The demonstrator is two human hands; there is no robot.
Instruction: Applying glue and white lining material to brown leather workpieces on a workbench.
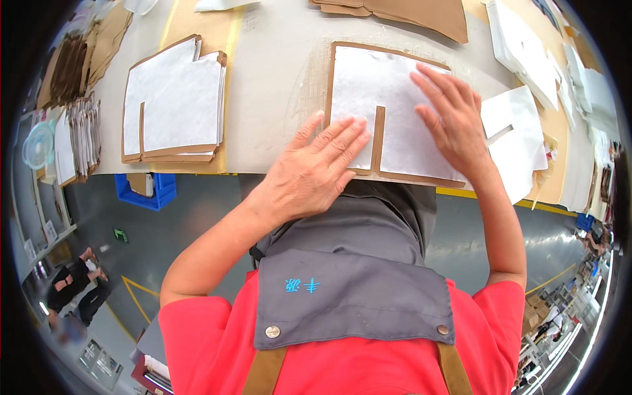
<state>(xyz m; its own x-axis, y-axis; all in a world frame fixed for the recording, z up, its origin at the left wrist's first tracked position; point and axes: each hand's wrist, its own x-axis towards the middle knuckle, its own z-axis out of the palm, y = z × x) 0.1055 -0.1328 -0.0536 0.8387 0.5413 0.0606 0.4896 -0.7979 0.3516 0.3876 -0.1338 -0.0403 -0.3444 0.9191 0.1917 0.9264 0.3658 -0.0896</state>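
Left hand point(308, 168) and right hand point(459, 125) are lying open over a white panel point(401, 131) at the worktop's point(270, 79) near edge; blue lettering point(312, 285) is marking the apron point(368, 296).

White sheet point(401, 79) — papery, apron point(368, 299) — matt cloth, metal snaps point(272, 332), glossy floor point(178, 227)

The head view looks steeply down from the wearer's head through a wide fisheye lens, upright and facing the worktable point(270, 72), with a dark curved rim closing it in. The left hand point(313, 168) and right hand point(455, 122) lie within arm's reach of the lens, seen from above on their backs. Below them, nearer the camera, the apron point(355, 296) and red shirt point(210, 339) loom large; beyond them the tabletop recedes. Well out past either hand, the floor point(210, 204) and workshop bend and shrink.
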